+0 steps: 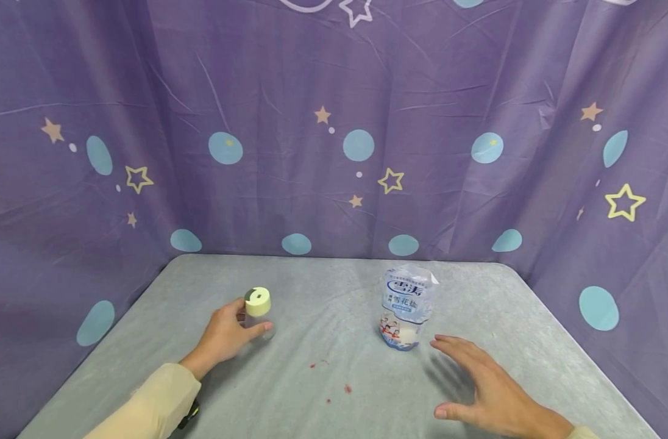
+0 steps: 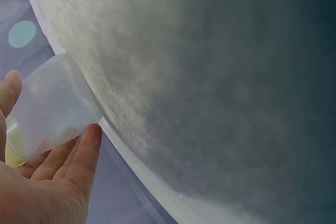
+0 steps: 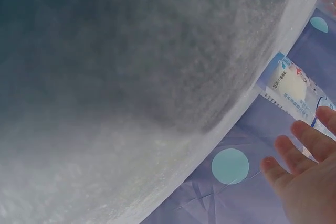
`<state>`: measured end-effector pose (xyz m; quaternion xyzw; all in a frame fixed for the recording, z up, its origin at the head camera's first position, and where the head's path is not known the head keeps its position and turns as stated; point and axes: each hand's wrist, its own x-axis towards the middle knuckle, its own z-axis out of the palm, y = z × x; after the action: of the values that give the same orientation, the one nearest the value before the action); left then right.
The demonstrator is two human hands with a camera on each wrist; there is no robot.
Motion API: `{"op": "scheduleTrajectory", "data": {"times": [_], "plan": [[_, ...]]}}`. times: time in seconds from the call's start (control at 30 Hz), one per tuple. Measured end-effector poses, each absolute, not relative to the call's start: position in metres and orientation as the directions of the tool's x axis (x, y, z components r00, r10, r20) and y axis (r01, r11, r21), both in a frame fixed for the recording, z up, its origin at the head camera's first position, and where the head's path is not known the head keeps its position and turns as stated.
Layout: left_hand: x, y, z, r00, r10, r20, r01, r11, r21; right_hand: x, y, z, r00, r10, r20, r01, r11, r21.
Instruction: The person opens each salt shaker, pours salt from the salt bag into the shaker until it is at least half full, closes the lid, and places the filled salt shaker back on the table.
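Note:
A small clear plastic jar (image 2: 58,103) with a pale yellow-green lid (image 1: 259,301) stands upright left of centre in the head view. My left hand (image 1: 230,331) is around it, thumb across the front and fingers at the far left side. Part of the jar is hidden behind the thumb. On the right, a blue and white salt pouch (image 1: 406,308) stands upright, its clear top slightly crumpled. My right hand (image 1: 487,387) is just right of and nearer than the pouch, fingers spread and nothing in it. In the right wrist view its fingertips (image 3: 299,128) overlap the pouch's edge.
Both things stand on a grey-covered table (image 1: 290,390). Small red marks (image 1: 347,388) show on its cover near the middle. A purple curtain (image 1: 290,201) with stars and blue dots surrounds the back and sides. A dark object (image 1: 189,414) shows at the left sleeve.

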<state>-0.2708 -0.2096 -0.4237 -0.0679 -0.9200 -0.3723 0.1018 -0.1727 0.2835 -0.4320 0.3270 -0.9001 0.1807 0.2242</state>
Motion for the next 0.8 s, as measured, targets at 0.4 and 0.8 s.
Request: {"op": "scheduleTrajectory", "data": {"times": [0.4,0.8], "plan": [[-0.265,-0.202,-0.424,-0.972,0.061,0.227,0.203,0.709,0.675,-0.173,0.281,-0.433,-0.665,-0.537,0.519,-0.675,0.729,-0.111],[-0.26,-0.194,-0.425,-0.972,0.071,0.225,0.21,0.696,0.687,-0.173,0.278,-0.432,-0.644,-0.563,0.518,-0.694,0.715,-0.086]]}}
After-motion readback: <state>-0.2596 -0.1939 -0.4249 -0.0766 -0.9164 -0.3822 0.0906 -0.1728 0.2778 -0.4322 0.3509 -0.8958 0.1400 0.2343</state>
